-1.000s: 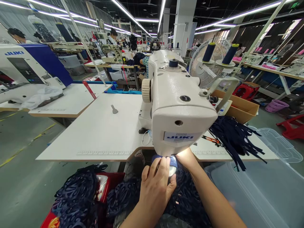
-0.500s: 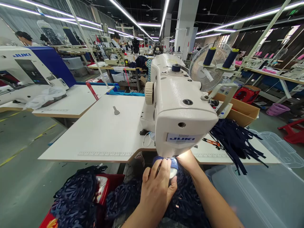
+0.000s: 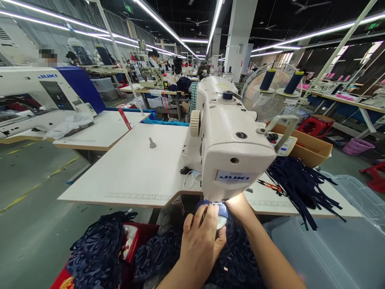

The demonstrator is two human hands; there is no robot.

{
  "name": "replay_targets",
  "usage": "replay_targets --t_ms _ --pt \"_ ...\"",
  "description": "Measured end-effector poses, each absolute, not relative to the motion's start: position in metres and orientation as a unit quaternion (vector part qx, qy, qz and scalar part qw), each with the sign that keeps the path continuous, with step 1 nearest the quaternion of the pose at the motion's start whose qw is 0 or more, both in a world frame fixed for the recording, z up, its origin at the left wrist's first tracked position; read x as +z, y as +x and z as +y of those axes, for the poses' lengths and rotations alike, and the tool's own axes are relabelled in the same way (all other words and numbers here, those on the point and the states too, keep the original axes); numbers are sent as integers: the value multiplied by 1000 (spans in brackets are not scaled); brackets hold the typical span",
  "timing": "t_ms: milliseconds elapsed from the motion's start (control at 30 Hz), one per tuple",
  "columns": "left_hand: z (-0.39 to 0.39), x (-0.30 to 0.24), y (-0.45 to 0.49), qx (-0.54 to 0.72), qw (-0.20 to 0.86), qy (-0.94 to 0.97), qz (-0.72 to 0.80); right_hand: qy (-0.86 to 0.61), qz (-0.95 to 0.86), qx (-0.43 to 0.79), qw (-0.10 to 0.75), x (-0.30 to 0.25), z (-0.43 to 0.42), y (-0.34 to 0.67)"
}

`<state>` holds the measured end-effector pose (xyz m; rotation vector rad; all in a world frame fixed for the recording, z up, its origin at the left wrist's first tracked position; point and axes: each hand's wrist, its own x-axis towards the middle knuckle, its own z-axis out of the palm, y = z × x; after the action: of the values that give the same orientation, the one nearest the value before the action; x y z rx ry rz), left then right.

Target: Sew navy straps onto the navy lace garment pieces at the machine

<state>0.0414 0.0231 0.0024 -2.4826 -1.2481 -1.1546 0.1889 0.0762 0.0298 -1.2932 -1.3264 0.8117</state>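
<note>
A white sewing machine (image 3: 237, 132) stands in front of me, its head over the front edge of the worktable. Beneath the head, a strip of blue fabric (image 3: 223, 210) lies around the pale rounded end of the machine's lower arm (image 3: 221, 223). My left hand (image 3: 200, 243) is closed over the fabric, fingertips pressed on it and thumb at the side of the arm. My right hand (image 3: 237, 205) reaches in from the right under the lit machine head; its fingers are hidden behind the head. Dark navy patterned fabric (image 3: 237, 257) hangs below my hands.
Navy strips (image 3: 297, 180) lie on the table's right side beside orange-handled snips (image 3: 270, 185). A flat metal piece (image 3: 152, 143) lies left. More navy fabric (image 3: 93, 241) is heaped at lower left. A clear plastic bin (image 3: 337, 249) stands at lower right. Thread cones (image 3: 291, 83) stand behind.
The view has shifted, so the machine and table appear slightly farther right. Both hands keep nearly the same place at the fabric under the machine head.
</note>
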Motion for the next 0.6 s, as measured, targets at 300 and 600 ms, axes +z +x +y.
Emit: replay_targets --t_ms 300,600 --pt "24 0 35 -390 76 -820 -412 -524 -569 344 533 33 76 187" --pt "23 2 37 -384 74 -825 -409 -521 -562 349 540 31 77 188"
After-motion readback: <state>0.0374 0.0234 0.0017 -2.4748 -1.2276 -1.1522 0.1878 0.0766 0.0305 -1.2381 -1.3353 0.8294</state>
